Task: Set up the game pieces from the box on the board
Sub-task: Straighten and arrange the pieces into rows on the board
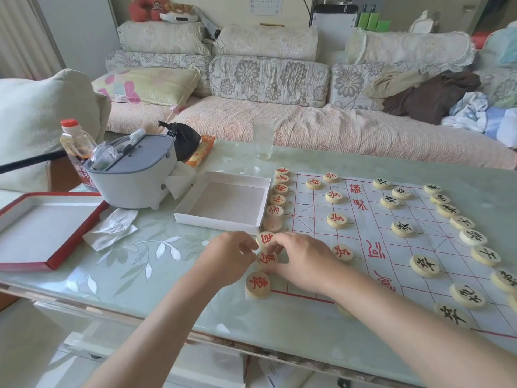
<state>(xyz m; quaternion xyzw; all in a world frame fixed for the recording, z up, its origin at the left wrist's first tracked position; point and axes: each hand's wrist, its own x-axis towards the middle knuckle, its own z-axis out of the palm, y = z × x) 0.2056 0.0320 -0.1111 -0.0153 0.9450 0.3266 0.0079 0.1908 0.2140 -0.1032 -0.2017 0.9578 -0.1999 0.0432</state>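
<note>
As your left hand (226, 259) and right hand (305, 264) both pinch the red horse piece (267, 258), you seem near finishing; next, seat it squarely on its xiangqi board (363, 233) point

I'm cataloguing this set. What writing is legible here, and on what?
"車": nearest red piece.
"兵": mid-board red piece.
"卒": inner-row black piece.
"士": back-row black piece.
Red river characters on the board, bottle label, wall calendar: too blurred to read.
</note>
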